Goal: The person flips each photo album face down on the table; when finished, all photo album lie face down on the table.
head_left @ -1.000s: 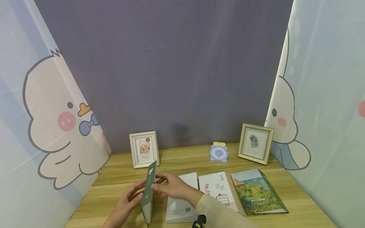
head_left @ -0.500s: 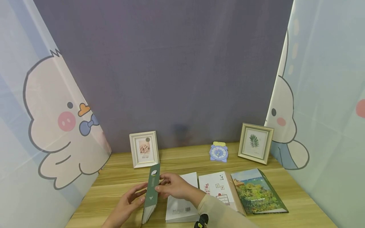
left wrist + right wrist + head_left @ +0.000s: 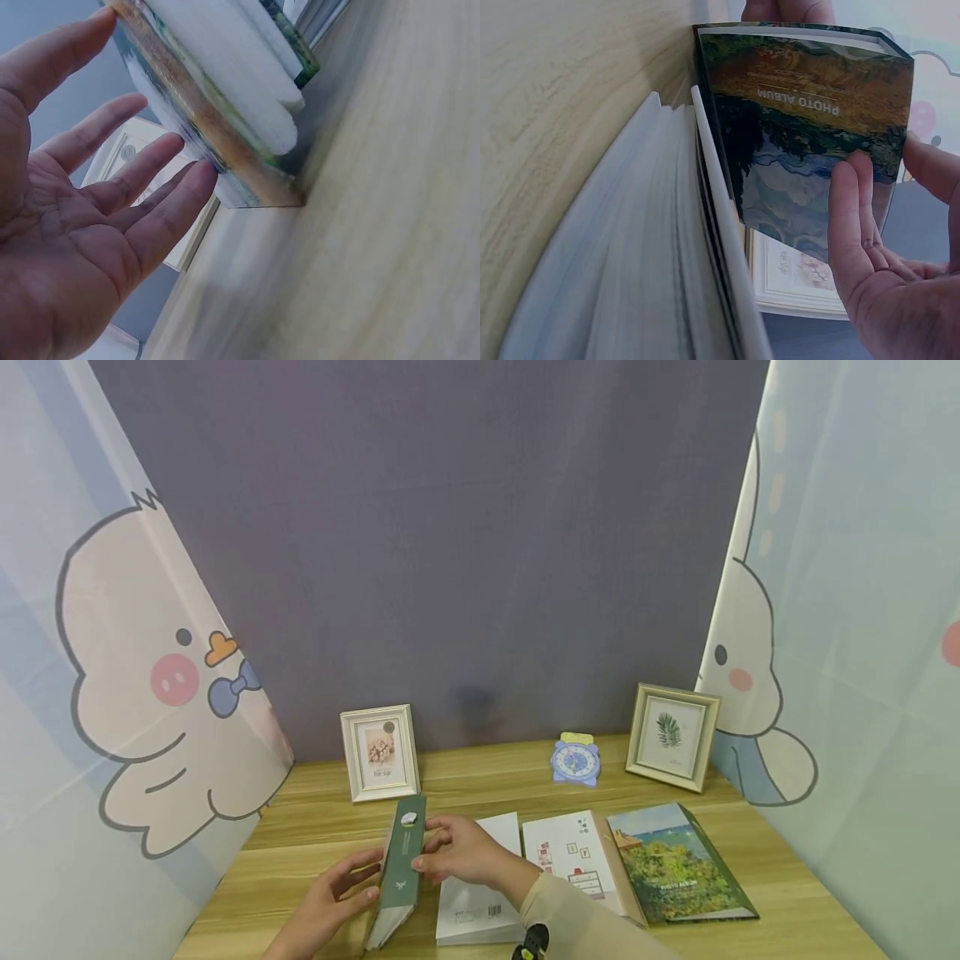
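A photo album [image 3: 405,860] with a green spine and painted landscape covers stands on the table, spine up and leaning, between both hands. My left hand [image 3: 333,897] is at its left side. In the left wrist view its fairly straight fingertips touch the cover [image 3: 202,112]. My right hand [image 3: 468,860] holds it from the right, thumb on the spine and fingers on the cover. The right wrist view shows that right hand [image 3: 900,292] on the cover lettered PHOTO ALBUM [image 3: 795,142]. Beside it is a white book [image 3: 476,906] with a barcode, partly under the right hand.
Farther right are a white album with red drawings [image 3: 573,868] and another landscape photo album [image 3: 675,868]. Behind stand a white picture frame [image 3: 381,752], a blue clock-shaped item [image 3: 575,762] and a leaf-print frame [image 3: 672,739]. Grey cloth [image 3: 450,568] hangs at the back.
The album has tilted so that more of its green spine faces up, and its top has shifted slightly right. The right hand moved slightly right with it; the other things have stayed put.
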`<state>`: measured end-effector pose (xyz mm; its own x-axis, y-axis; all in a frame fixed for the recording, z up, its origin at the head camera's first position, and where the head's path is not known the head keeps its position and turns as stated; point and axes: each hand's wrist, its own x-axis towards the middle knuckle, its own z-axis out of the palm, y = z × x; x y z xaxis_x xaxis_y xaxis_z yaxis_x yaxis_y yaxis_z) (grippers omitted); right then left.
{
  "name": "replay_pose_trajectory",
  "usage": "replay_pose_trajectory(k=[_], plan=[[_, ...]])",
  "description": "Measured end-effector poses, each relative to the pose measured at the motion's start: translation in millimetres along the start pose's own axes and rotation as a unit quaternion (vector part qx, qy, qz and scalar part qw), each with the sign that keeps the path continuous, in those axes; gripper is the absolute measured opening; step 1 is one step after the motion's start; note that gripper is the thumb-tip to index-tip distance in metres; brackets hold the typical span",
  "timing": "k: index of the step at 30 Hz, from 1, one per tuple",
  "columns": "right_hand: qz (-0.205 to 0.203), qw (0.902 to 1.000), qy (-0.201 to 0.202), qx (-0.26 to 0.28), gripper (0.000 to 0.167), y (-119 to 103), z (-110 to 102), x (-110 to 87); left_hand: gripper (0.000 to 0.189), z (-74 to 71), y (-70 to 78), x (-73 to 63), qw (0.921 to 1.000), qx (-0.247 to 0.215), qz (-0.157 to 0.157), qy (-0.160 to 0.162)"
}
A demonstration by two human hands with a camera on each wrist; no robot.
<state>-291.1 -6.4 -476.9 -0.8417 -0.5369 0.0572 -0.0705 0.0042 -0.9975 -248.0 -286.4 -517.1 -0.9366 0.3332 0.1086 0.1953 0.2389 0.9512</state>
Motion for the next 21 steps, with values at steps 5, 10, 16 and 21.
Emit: replay_pose_trajectory(k=[5,10,16,21], plan=[[0.016,0.9997,0.019,0.000,0.073,0,-2,-2.1,0.055,-4.7,-2.8,-1.5,0.9999,0.007,-0.008,-0.011],[0.019,0.9994,0.027,-0.014,0.080,-1,-4,-4.2,0.058,-8.3,-6.6,-2.5,0.9995,0.011,-0.031,0.000],[0.035,0.9977,0.014,-0.056,0.082,2,-4,-3.3,0.061,-12.7,-5.8,-5.9,0.9993,0.023,-0.030,-0.004],[0.048,0.9889,0.003,-0.141,0.090,3,-2,-2.0,0.064,-15.2,-4.5,-9.7,0.9982,0.023,-0.056,-0.005]])
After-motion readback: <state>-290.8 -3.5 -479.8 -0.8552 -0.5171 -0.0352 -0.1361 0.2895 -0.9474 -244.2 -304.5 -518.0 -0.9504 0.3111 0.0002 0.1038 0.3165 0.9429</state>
